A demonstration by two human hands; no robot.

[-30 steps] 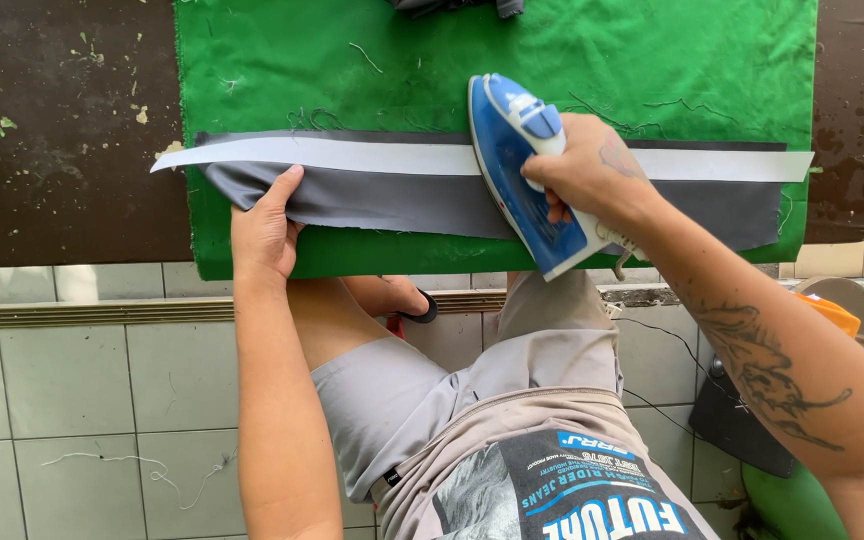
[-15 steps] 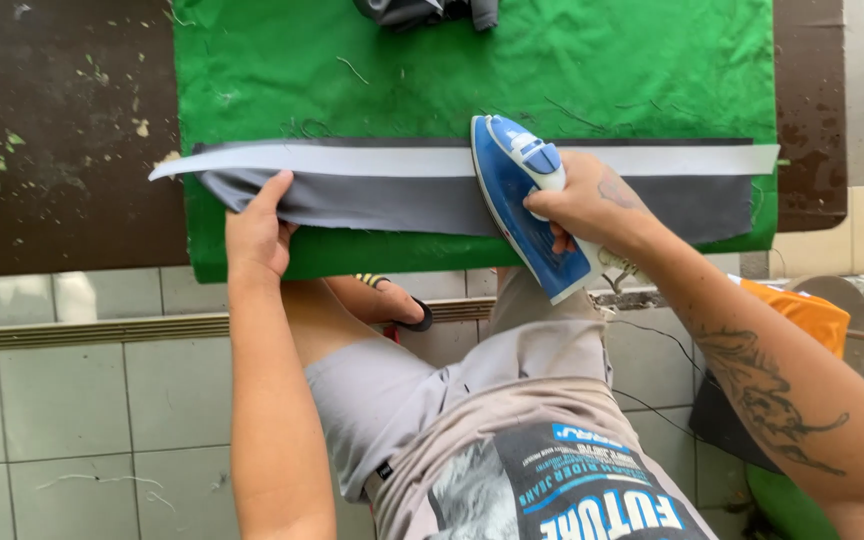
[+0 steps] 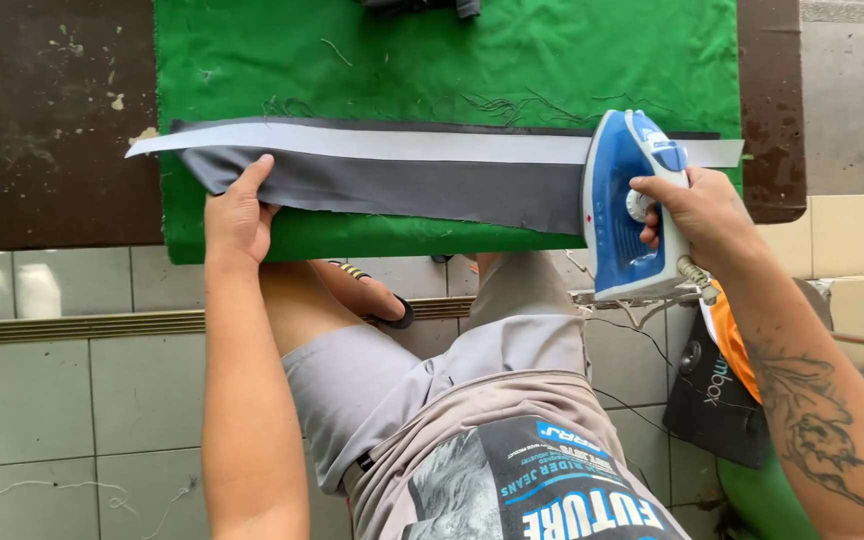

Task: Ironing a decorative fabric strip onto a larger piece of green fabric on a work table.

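Observation:
A long grey fabric strip (image 3: 422, 185) with a white band (image 3: 432, 145) along its far edge lies across a green cloth (image 3: 452, 60) on a dark brown table (image 3: 42, 130). My left hand (image 3: 239, 208) lies flat on the strip's left end and pins it down. My right hand (image 3: 697, 215) grips the handle of a blue and white iron (image 3: 624, 205), which rests on the strip's right end near the table's front edge.
Loose threads lie on the green cloth. A dark object (image 3: 422, 6) sits at the cloth's far edge. Below the table are a tiled floor (image 3: 72, 400), my legs in grey shorts, a sandal (image 3: 377, 300), and orange, black and green items (image 3: 727, 390) at the right.
My right hand has slid the iron to the right along the strip, from its middle to its right end. My left hand stays on the left end.

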